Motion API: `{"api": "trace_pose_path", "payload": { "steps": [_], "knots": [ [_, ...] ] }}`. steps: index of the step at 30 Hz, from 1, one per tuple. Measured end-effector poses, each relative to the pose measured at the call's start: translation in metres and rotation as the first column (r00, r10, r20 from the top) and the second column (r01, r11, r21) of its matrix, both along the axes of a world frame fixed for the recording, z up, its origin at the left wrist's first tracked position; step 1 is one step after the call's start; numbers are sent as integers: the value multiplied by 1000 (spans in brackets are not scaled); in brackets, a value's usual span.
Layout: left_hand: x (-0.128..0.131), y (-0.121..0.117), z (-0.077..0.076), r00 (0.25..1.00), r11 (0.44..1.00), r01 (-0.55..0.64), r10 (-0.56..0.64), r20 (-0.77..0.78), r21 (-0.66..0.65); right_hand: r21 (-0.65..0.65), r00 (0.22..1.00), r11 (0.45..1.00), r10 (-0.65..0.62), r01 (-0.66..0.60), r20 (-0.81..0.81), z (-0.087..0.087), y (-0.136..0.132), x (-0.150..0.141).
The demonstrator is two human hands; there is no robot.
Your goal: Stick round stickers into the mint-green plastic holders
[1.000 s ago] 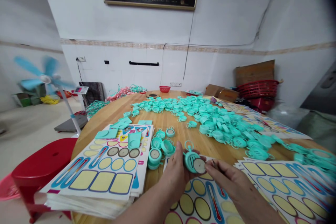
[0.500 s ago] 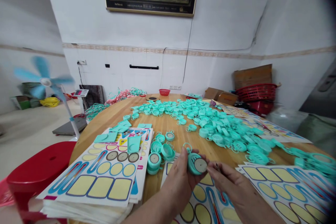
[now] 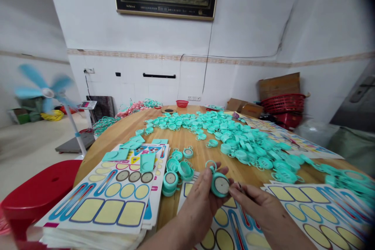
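Note:
My left hand (image 3: 202, 195) is closed around a turquoise round plastic case (image 3: 216, 179) with a ring loop on top. On the case's face lies a grey round sticker (image 3: 222, 184) with a dark rim. My right hand (image 3: 258, 203) is pinched, its fingertips at the right edge of the case. A small dark tip shows between these fingers; what it belongs to is hidden. Beneath both hands is a sticker sheet (image 3: 224, 216) with yellow circles and thermometer shapes. Left of my hands sit several turquoise cases (image 3: 184, 168), some with round stickers on them.
A stack of sticker sheets (image 3: 107, 209) lies at the left, with turquoise pieces (image 3: 148, 162) on top. Many turquoise cases (image 3: 234, 133) are heaped across the wooden table (image 3: 117, 127). More sheets (image 3: 319, 207) lie at right. A red stool (image 3: 43, 183) and a fan (image 3: 48, 93) stand left.
The round sticker has shifted on the case's face and now covers the dark marks that showed beside it. Both hands stay close together in nearly the same place. The view has shifted slightly.

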State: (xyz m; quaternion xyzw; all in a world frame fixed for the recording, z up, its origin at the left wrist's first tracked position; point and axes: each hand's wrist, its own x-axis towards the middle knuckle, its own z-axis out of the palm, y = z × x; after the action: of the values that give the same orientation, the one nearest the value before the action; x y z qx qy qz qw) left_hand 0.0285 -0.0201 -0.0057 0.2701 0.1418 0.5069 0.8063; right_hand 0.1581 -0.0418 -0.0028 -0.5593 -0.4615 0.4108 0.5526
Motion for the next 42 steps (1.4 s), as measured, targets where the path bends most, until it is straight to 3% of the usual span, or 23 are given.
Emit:
{"api": "trace_pose_path", "payload": {
  "steps": [8, 32, 42],
  "knots": [
    [1, -2, 1, 999, 999, 0, 1, 35, -41, -2, 988, 1000, -5, 5, 155, -12, 4, 8],
    [4, -3, 2, 1000, 999, -16, 17, 25, -52, 3, 984, 997, -82, 83, 156, -12, 4, 7],
    [4, -3, 2, 1000, 998, -15, 16, 10, -66, -23, 983, 998, -56, 61, 173, -12, 4, 8]
  ]
}}
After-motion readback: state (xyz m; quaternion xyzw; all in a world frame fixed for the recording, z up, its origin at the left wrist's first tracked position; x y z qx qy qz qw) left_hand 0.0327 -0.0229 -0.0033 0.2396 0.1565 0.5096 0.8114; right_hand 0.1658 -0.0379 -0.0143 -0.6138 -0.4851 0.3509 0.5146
